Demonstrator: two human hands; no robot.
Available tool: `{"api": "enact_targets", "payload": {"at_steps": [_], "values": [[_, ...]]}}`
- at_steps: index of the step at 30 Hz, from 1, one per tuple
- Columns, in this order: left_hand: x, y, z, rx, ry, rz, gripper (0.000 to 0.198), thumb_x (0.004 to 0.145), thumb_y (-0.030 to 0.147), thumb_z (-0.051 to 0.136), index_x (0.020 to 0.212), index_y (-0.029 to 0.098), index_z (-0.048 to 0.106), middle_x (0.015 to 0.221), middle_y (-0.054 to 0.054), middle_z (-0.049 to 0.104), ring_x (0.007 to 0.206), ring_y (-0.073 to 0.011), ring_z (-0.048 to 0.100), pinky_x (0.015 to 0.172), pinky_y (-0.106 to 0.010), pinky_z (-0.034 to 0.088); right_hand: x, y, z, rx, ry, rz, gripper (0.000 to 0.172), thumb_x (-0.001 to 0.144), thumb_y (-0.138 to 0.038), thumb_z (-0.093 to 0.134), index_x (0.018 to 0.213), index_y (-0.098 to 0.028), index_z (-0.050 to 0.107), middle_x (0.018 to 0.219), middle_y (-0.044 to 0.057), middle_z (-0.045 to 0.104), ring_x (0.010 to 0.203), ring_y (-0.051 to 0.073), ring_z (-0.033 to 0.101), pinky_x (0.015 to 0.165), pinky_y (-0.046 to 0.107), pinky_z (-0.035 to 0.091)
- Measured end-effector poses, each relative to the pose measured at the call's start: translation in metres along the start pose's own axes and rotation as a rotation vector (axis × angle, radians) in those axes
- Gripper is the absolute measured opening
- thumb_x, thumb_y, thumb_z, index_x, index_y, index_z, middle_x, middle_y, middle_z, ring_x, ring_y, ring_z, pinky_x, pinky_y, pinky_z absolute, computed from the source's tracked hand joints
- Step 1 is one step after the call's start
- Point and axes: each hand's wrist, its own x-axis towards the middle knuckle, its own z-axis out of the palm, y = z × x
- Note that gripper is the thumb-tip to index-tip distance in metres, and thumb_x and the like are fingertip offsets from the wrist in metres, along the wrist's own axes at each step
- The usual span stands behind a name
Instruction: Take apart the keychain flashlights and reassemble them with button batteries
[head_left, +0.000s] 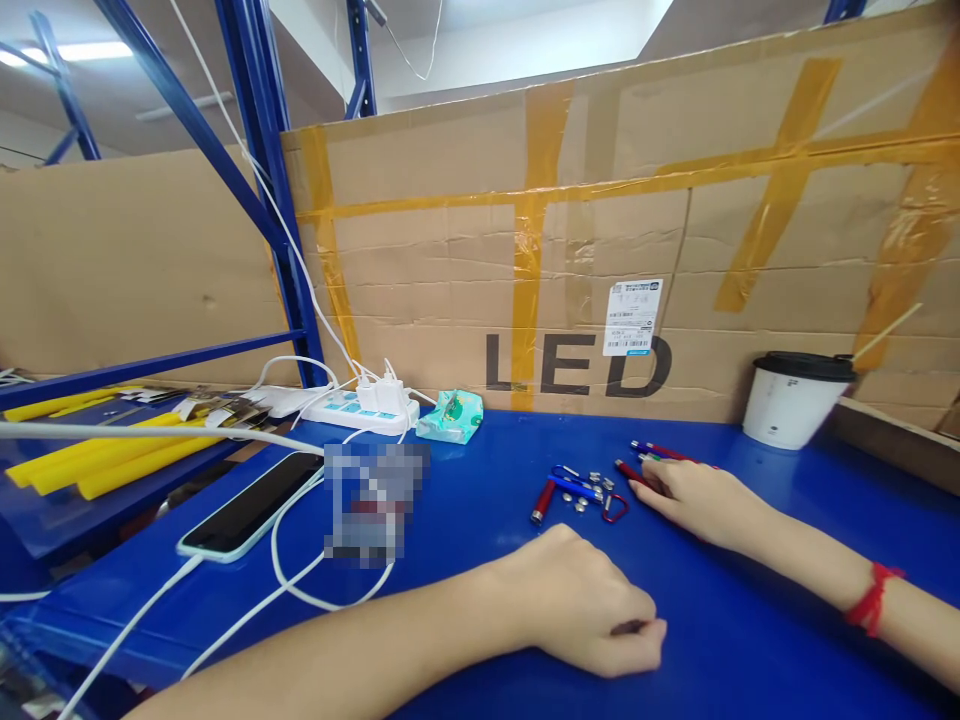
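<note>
My left hand (592, 605) rests at the front of the blue table, curled into a fist. Whatever may be inside it is hidden. Further right, my right hand (697, 497) is closed over a red pen-like tube (627, 470), whose end sticks out past the fingers. More slim tubes in red and blue (660, 450) lie against that hand, partly covered by it. Between the hands is a small group: a short red metal tube (541, 502), a blue tube (576, 488), a red carabiner clip (615, 509) and several silver button cells (580, 506).
A lidded paper cup (787, 405) with a straw stands at the back right. Left are a phone (251, 505), white cables, a power strip (360, 410), a green packet (452, 416) and a blurred-out item (375, 505). Cardboard (450, 290) walls the back.
</note>
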Motion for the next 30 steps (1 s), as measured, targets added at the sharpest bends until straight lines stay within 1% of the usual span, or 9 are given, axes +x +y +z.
{"api": "enact_targets", "payload": {"at_steps": [4, 10, 16, 20, 24, 26, 27, 28, 30], "values": [[-0.001, -0.002, 0.000, 0.003, 0.006, 0.027, 0.031, 0.077, 0.024, 0.054, 0.048, 0.015, 0.053, 0.048, 0.001, 0.061, 0.046, -0.0121, 0.057, 0.036, -0.025, 0.017, -0.002, -0.004, -0.004, 0.021, 0.018, 0.000, 0.025, 0.093, -0.031, 0.041, 0.073, -0.020, 0.050, 0.077, 0.004, 0.064, 0.072, 0.022, 0.062, 0.056, 0.028, 0.036], [-0.001, -0.004, -0.001, -0.007, 0.009, -0.009, 0.032, 0.078, 0.023, 0.054, 0.047, 0.015, 0.052, 0.045, 0.000, 0.059, 0.043, -0.0114, 0.054, 0.038, -0.024, 0.017, -0.007, -0.008, -0.009, 0.046, 0.031, -0.002, 0.025, 0.094, -0.033, 0.042, 0.074, -0.020, 0.049, 0.077, 0.001, 0.064, 0.071, 0.019, 0.062, 0.054, 0.025, 0.034], [-0.001, -0.004, 0.000, -0.007, 0.036, 0.006, 0.032, 0.077, 0.022, 0.052, 0.046, 0.015, 0.050, 0.044, 0.000, 0.056, 0.042, -0.0112, 0.053, 0.038, -0.024, 0.018, -0.010, -0.012, -0.014, 0.029, 0.056, 0.037, 0.026, 0.094, -0.039, 0.044, 0.077, -0.021, 0.051, 0.080, 0.002, 0.065, 0.072, 0.021, 0.062, 0.052, 0.025, 0.032], [-0.001, -0.004, -0.001, -0.031, 0.044, -0.010, 0.032, 0.077, 0.020, 0.051, 0.046, 0.015, 0.048, 0.042, 0.001, 0.055, 0.041, -0.0101, 0.051, 0.039, -0.023, 0.019, -0.011, -0.016, -0.016, 0.019, 0.059, 0.050, 0.020, 0.092, -0.037, 0.047, 0.081, -0.021, 0.052, 0.079, 0.001, 0.066, 0.073, 0.022, 0.063, 0.052, 0.025, 0.032], [0.000, -0.002, -0.003, -0.079, 0.042, -0.049, 0.032, 0.076, 0.020, 0.050, 0.045, 0.015, 0.046, 0.042, 0.001, 0.053, 0.040, -0.0099, 0.047, 0.039, -0.023, 0.018, -0.010, -0.016, -0.013, 0.009, 0.054, 0.080, 0.019, 0.092, -0.035, 0.049, 0.080, -0.020, 0.054, 0.081, 0.003, 0.066, 0.075, 0.023, 0.064, 0.054, 0.026, 0.034], [0.000, 0.000, -0.004, -0.129, 0.035, -0.092, 0.032, 0.076, 0.020, 0.050, 0.044, 0.015, 0.043, 0.040, 0.002, 0.050, 0.040, -0.0098, 0.045, 0.040, -0.022, 0.019, -0.009, -0.015, -0.010, 0.007, 0.052, 0.092, 0.020, 0.092, -0.034, 0.048, 0.079, -0.019, 0.054, 0.081, 0.004, 0.067, 0.076, 0.024, 0.064, 0.054, 0.026, 0.035], [0.001, 0.001, -0.004, -0.184, 0.035, -0.141, 0.033, 0.076, 0.020, 0.049, 0.044, 0.015, 0.042, 0.039, 0.002, 0.048, 0.039, -0.0094, 0.043, 0.040, -0.022, 0.020, -0.008, -0.015, -0.010, 0.007, 0.052, 0.098, 0.020, 0.092, -0.033, 0.047, 0.080, -0.019, 0.054, 0.081, 0.005, 0.067, 0.077, 0.024, 0.064, 0.054, 0.026, 0.035], [0.001, 0.001, -0.005, -0.270, 0.038, -0.211, 0.034, 0.077, 0.021, 0.048, 0.044, 0.015, 0.043, 0.039, 0.002, 0.047, 0.039, -0.0089, 0.042, 0.041, -0.021, 0.022, -0.007, -0.015, -0.009, 0.008, 0.058, 0.110, 0.020, 0.093, -0.033, 0.045, 0.081, -0.019, 0.053, 0.081, 0.005, 0.067, 0.077, 0.025, 0.064, 0.054, 0.027, 0.036], [0.003, 0.001, -0.006, -0.501, 0.061, -0.395, 0.035, 0.080, 0.023, 0.044, 0.046, 0.016, 0.047, 0.041, 0.003, 0.045, 0.039, -0.0081, 0.041, 0.043, -0.020, 0.027, -0.007, -0.015, -0.010, 0.042, 0.092, 0.142, 0.020, 0.095, -0.034, 0.040, 0.086, -0.019, 0.051, 0.079, 0.006, 0.066, 0.076, 0.025, 0.064, 0.053, 0.027, 0.036]]}}
